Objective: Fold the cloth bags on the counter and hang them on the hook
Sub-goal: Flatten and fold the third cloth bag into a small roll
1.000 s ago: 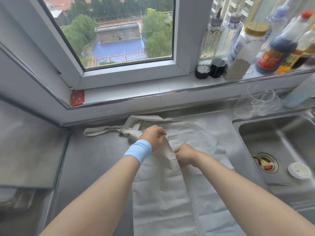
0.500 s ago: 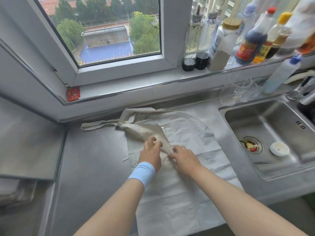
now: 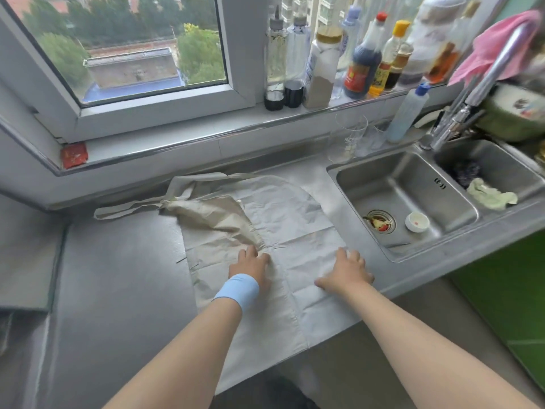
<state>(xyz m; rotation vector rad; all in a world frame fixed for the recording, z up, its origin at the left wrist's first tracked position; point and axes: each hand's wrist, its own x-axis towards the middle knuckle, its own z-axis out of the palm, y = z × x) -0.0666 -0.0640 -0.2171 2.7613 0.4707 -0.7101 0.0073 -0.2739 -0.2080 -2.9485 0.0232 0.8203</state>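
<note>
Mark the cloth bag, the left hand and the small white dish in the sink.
cloth bag (image 3: 295, 214): head view, on its flat creased middle panel.
left hand (image 3: 250, 265): head view, on the back of the hand.
small white dish (image 3: 417, 222): head view, on its inside.

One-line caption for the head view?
Left hand and right hand press a cloth bag flat on the counter beside the sink.

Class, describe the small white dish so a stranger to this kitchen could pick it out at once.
Start at the steel sink and look into its left basin. On the basin floor, just right of the drain strainer, sits the small white dish. It alone is round, white and shallow, with a reddish speck inside.
</note>
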